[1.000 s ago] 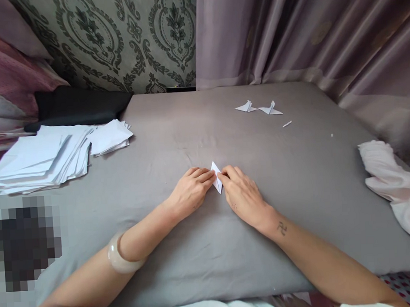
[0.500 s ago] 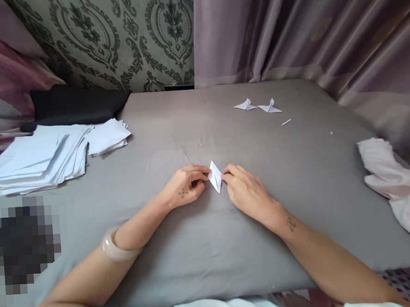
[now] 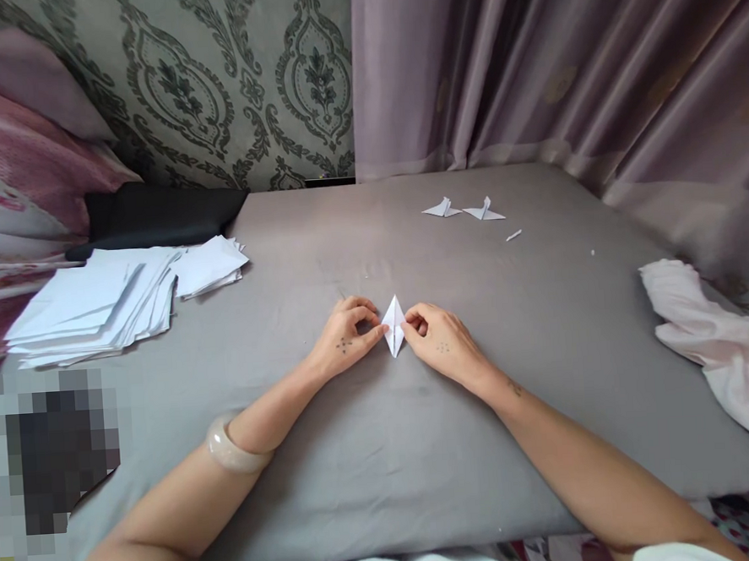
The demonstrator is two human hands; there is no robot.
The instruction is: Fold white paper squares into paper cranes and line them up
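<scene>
A small white folded paper diamond (image 3: 394,323) stands point-up between my hands, low over the grey cloth. A crease runs down the middle of its lower half. My left hand (image 3: 347,335) is closed in a pinch on the diamond's left corner, thumb and finger forming a loop. On the other side, my right hand (image 3: 445,337) pinches the right corner between thumb and fingertips. Both wrists rest close to the cloth. Farther back sit two folded paper birds, the left bird (image 3: 445,209) beside the right bird (image 3: 485,212).
A stack of white paper sheets (image 3: 90,302) lies at the left, with smaller sheets (image 3: 210,265) beside it and a black covering (image 3: 167,213) behind. A paper scrap (image 3: 514,235) lies near the birds. White crumpled cloth (image 3: 714,336) is on the right edge of the grey tablecloth (image 3: 359,451).
My fingers have shifted their hold on the paper's corners, and my right hand has rolled so its thumb side shows. The diamond stands straighter. The camera view has tilted and shifted slightly.
</scene>
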